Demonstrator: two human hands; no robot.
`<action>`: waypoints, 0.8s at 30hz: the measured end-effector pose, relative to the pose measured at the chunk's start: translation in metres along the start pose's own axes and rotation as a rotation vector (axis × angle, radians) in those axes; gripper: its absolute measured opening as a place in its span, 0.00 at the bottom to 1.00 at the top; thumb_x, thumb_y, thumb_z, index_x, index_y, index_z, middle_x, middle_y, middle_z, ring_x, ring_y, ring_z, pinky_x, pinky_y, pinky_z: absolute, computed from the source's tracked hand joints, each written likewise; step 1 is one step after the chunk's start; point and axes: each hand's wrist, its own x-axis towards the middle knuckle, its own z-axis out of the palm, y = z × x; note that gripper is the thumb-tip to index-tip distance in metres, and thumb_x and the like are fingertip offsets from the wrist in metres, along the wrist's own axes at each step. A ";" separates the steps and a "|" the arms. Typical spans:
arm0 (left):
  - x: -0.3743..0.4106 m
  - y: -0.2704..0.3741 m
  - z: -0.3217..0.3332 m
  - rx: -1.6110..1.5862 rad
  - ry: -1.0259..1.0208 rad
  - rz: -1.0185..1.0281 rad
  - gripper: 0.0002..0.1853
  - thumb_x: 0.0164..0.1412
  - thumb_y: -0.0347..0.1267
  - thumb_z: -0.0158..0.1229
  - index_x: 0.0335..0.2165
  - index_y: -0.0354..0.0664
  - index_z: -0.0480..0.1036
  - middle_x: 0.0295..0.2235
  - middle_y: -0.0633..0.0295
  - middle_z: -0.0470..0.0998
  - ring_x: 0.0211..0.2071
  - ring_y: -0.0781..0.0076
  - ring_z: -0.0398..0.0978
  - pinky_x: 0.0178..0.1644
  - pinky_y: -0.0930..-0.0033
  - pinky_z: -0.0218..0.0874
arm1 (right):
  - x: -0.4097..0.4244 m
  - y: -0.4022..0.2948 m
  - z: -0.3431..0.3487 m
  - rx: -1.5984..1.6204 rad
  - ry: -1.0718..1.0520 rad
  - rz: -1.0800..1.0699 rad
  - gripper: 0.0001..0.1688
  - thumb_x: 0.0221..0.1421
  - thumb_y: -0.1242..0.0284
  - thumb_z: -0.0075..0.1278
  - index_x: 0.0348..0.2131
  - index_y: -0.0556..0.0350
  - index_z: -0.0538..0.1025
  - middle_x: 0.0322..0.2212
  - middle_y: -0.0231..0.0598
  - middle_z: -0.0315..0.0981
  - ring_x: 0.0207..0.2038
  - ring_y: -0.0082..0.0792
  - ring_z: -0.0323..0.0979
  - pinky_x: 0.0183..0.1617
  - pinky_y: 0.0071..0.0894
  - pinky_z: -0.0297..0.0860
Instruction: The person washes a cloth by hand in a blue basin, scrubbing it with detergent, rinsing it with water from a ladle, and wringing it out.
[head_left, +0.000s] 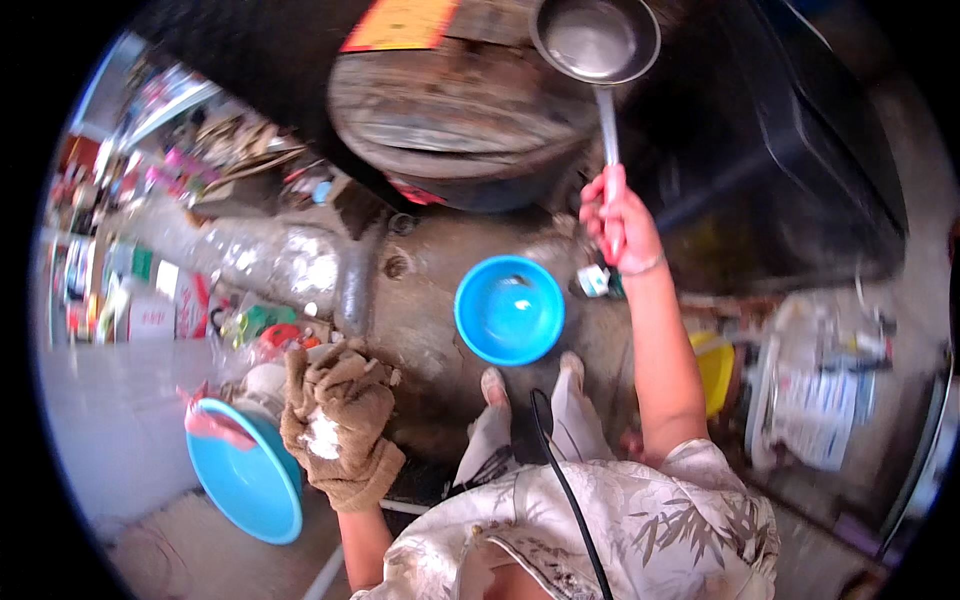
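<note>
My right hand (624, 225) is closed around the handle of a metal ladle (598, 41), whose round bowl is up at the top edge of the view, over the right part of a round wooden lid (450, 112). A brown towel (349, 427) covers my left hand at the lower left, so its fingers are hidden; a white patch shows on the cloth. On the floor just ahead of my feet stands a blue plastic basin (510, 311) with a small dark spot inside. An orange-yellow sheet (401, 24) lies at the lid's far left.
A larger blue basin (247, 480) leans at the lower left. Cartons (161, 307) and mixed clutter fill the left side. At the right are a dark glossy surface (787, 187), a yellow container (712, 375) and a white tray-like thing (761, 405).
</note>
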 end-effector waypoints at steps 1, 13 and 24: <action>0.001 0.002 -0.030 0.010 -0.103 -0.024 0.29 0.56 0.40 0.35 0.52 0.31 0.52 0.50 0.41 0.60 0.48 0.49 0.63 0.57 0.50 0.50 | -0.052 -0.003 0.007 0.034 -0.036 -0.001 0.21 0.41 0.75 0.46 0.39 0.57 0.63 0.24 0.38 0.67 0.19 0.28 0.68 0.23 0.18 0.67; -0.055 0.028 0.041 0.029 -0.463 -0.548 0.33 0.60 0.43 0.35 0.54 0.25 0.47 0.43 0.42 0.66 0.41 0.45 0.67 0.50 0.48 0.57 | -0.507 0.043 0.013 0.768 0.578 0.040 0.16 0.48 0.74 0.40 0.41 0.52 0.64 0.13 0.28 0.56 0.09 0.22 0.52 0.11 0.19 0.53; -0.081 0.001 0.081 0.161 -0.400 -0.692 0.32 0.60 0.43 0.34 0.54 0.27 0.48 0.46 0.43 0.65 0.47 0.45 0.65 0.52 0.51 0.57 | -0.475 0.069 -0.143 1.001 0.676 -0.291 0.06 0.53 0.75 0.41 0.31 0.58 0.69 0.13 0.26 0.56 0.12 0.17 0.52 0.12 0.15 0.50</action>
